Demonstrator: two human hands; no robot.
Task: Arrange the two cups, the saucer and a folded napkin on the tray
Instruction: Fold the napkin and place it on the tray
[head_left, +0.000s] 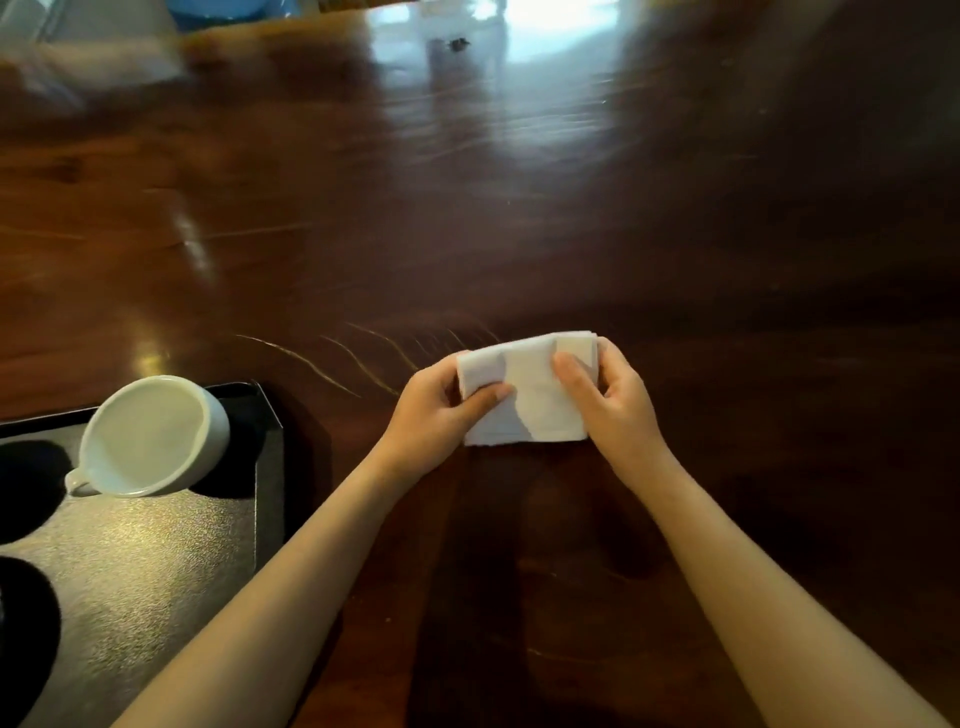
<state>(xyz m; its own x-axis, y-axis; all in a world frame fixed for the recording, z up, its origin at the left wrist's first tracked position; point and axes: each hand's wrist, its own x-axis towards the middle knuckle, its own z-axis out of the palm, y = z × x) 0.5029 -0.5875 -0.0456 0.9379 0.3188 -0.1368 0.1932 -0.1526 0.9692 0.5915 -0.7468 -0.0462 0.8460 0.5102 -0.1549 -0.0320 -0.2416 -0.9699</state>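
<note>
Both hands gripped the white folded napkin (524, 389) over the worktop (519, 208): left hand (436, 410) at its left end, right hand (613, 395) at its right. A white cup (150, 436) sat in the tray (156, 561)'s far right corner.

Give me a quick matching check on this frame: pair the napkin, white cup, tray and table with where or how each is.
1. napkin
2. white cup
3. tray
4. table

A. dark, at the lower left
B. glossy brown wood
C. held in the left hand and right hand
D. standing on the tray

Pairs: 1-C, 2-D, 3-A, 4-B
</note>
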